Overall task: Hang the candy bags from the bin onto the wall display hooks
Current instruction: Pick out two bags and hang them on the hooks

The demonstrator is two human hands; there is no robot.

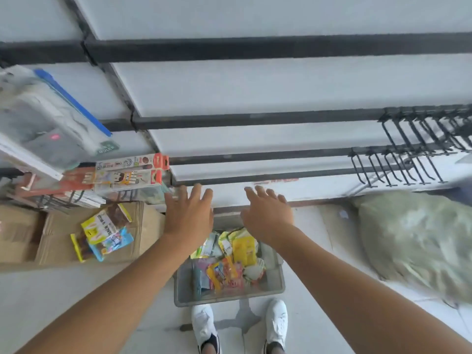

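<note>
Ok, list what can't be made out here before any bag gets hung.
All in the head view:
1. Bin: the left hand and right hand hide its far corners.
2. Bags: they lie piled over each other, so there is no count, and the print is too blurred to read.
3. Hooks: the rows run off the right edge.
4. Sack: blurred, contents unclear.

Nothing readable for certain. Yellow-white bag (101, 227) on cardboard box (58, 236), left of bin (182, 284): dark lettering, blurred beyond reading. Green tag (108, 147) on clear packet (43, 116), far up-left of bin: pale letters, illegible. Red marking (277, 180) on wall panel (255, 172) just beyond bin: smeared. Boxed packs (131, 162) up-left of bin: print too small.
</note>
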